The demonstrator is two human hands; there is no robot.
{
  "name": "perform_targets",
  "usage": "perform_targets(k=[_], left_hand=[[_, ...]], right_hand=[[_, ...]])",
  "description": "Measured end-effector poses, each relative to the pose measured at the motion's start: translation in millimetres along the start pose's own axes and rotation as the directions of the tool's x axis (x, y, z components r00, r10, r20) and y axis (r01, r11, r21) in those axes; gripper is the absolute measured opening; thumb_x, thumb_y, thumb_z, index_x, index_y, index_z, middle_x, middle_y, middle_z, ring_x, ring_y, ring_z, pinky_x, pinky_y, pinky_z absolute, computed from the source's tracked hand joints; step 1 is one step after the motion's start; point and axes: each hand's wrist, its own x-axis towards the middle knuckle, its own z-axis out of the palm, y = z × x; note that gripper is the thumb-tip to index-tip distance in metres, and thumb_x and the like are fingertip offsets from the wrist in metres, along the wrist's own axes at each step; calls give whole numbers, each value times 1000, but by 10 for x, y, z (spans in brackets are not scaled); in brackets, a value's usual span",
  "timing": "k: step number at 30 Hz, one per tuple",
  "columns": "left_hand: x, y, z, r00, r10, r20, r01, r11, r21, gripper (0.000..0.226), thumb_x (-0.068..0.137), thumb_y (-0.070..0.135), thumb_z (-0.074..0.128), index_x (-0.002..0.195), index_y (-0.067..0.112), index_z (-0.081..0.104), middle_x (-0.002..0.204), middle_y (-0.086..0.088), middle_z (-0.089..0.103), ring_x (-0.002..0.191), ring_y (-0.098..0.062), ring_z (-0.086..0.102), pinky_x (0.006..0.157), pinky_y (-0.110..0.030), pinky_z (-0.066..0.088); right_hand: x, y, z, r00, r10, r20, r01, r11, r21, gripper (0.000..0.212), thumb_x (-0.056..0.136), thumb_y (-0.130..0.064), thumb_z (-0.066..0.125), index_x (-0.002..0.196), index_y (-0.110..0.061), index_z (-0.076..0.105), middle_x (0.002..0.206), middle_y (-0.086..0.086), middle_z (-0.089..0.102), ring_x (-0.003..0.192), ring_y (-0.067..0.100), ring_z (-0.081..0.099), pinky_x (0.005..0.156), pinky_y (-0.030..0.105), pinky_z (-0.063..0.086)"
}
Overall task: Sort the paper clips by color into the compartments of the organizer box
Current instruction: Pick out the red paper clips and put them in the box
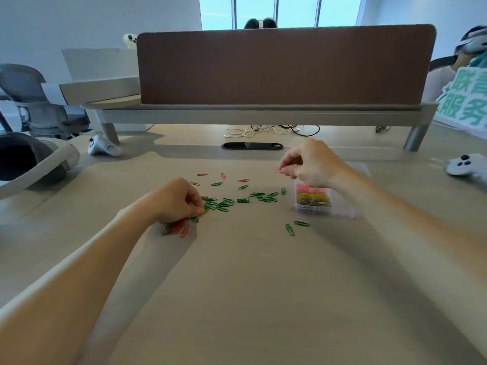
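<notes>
Green paper clips [243, 200] lie scattered across the middle of the table, with a few red clips [243, 180] behind them and two green ones [290, 229] nearer me. My left hand [175, 200] rests curled on the table over a small pile of red clips [179, 229], fingertips pinching at clips. My right hand [312, 163] is raised above the table and pinches one red clip [278, 171]. The clear organizer box [313, 205] sits just below that hand, holding pink and yellow clips in separate compartments.
A brown desk divider [284, 67] stands across the back. A white controller [465, 164] lies at the right, another [104, 147] at back left beside a headset [39, 162]. Cables [263, 130] lie under the divider. People sit behind and at the right.
</notes>
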Motion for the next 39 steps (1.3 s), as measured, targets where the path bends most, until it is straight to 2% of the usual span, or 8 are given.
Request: perform_targets(k=[7, 11, 15, 20, 23, 25, 30, 39], left_hand=[[108, 275, 114, 996, 89, 14, -89, 996, 12, 7, 84, 17, 70, 78, 19, 69, 83, 4, 67, 73, -8, 56, 62, -14, 39], [109, 301, 120, 993, 117, -8, -117, 986, -119, 7, 81, 10, 72, 79, 17, 72, 80, 0, 70, 72, -10, 62, 70, -18, 51], [105, 249, 88, 994, 106, -19, -107, 971, -214, 12, 79, 5, 74, 88, 14, 75, 83, -2, 74, 77, -11, 69, 78, -21, 55], [63, 162, 10, 996, 68, -62, -80, 973, -215, 13, 81, 10, 73, 90, 18, 74, 87, 3, 73, 82, -11, 69, 81, -21, 52], [-20, 9, -126, 986, 21, -168, -53, 981, -185, 12, 82, 14, 72, 91, 22, 73, 91, 11, 69, 84, -7, 64, 73, -17, 46], [-94, -130, -223, 991, -19, -131, 1, 991, -135, 12, 82, 18, 73, 91, 24, 72, 91, 13, 67, 83, -4, 62, 69, -16, 43], [-273, -376, -316, 995, -95, 11, 95, 995, -4, 18, 78, 29, 76, 96, 29, 72, 93, 11, 67, 84, -2, 61, 82, -24, 46], [-362, -532, -285, 989, -150, 5, 150, 988, -43, 11, 79, 22, 76, 89, 27, 75, 93, 7, 67, 82, -9, 61, 83, -29, 51]], right_hand=[[-158, 469, -153, 982, 181, -54, -188, 969, -158, 8, 84, -11, 72, 89, -12, 78, 89, 2, 73, 81, 14, 63, 82, 33, 53], [-133, 490, -104, 978, 210, 0, -206, 957, -206, 13, 86, -11, 69, 96, -11, 77, 99, 4, 74, 87, 16, 64, 88, 38, 53], [-73, 250, -51, 995, 82, -62, -90, 988, -126, 16, 90, -11, 64, 100, -7, 76, 102, 4, 73, 87, 14, 64, 84, 29, 51], [55, -139, 227, 990, -56, 127, 59, 998, -18, 15, 89, -16, 67, 101, -12, 75, 93, -4, 71, 78, -1, 60, 66, 10, 43], [124, -272, 390, 971, -81, 225, 75, 997, 34, 15, 86, -18, 72, 100, -15, 76, 89, -9, 69, 78, -1, 61, 67, 11, 44], [148, -364, 510, 954, -114, 278, 106, 993, 44, 12, 83, -22, 74, 95, -18, 77, 84, -11, 69, 76, -1, 62, 65, 14, 44], [235, -589, 794, 940, -134, 313, 139, 990, 7, 15, 75, -33, 80, 83, -21, 78, 79, -9, 71, 75, 3, 64, 69, 25, 54], [218, -733, 932, 911, -166, 379, 181, 984, -4, 6, 79, -22, 78, 75, -25, 75, 68, -17, 63, 74, 5, 62, 73, 27, 50]])
